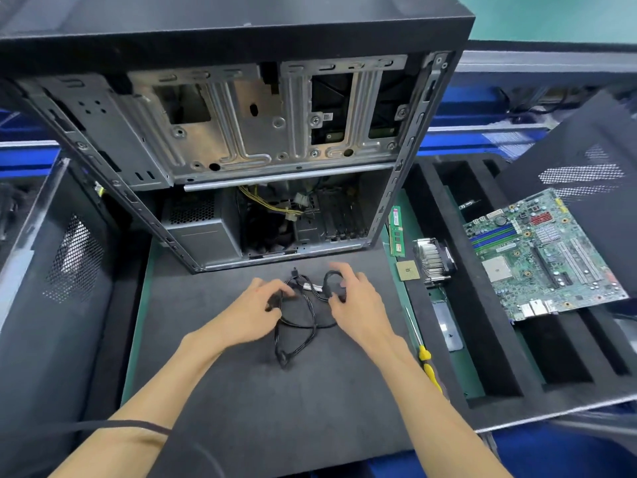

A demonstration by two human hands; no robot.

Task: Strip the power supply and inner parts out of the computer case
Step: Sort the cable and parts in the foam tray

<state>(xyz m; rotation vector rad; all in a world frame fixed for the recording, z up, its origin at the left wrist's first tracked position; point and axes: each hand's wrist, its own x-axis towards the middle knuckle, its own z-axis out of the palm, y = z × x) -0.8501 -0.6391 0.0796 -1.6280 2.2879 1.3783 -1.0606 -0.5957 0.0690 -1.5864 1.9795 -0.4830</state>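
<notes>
The open computer case (241, 36) stands at the back of the dark mat (258, 408), its open side facing me. Low inside it sit the grey power supply (203, 229) and a bunch of yellow wires (265, 201). In front of the case a tangle of black cables (300, 326) lies on the mat. My left hand (251, 312) grips the left side of the tangle. My right hand (358, 298) holds a loop of it on the right.
A black side panel (58, 270) leans at the left. To the right lie RAM sticks (396, 229), a CPU chip (407, 270), a heatsink (434, 260), a yellow-handled screwdriver (427, 363) and a green motherboard (541, 257) on a slotted black foam tray (489, 339).
</notes>
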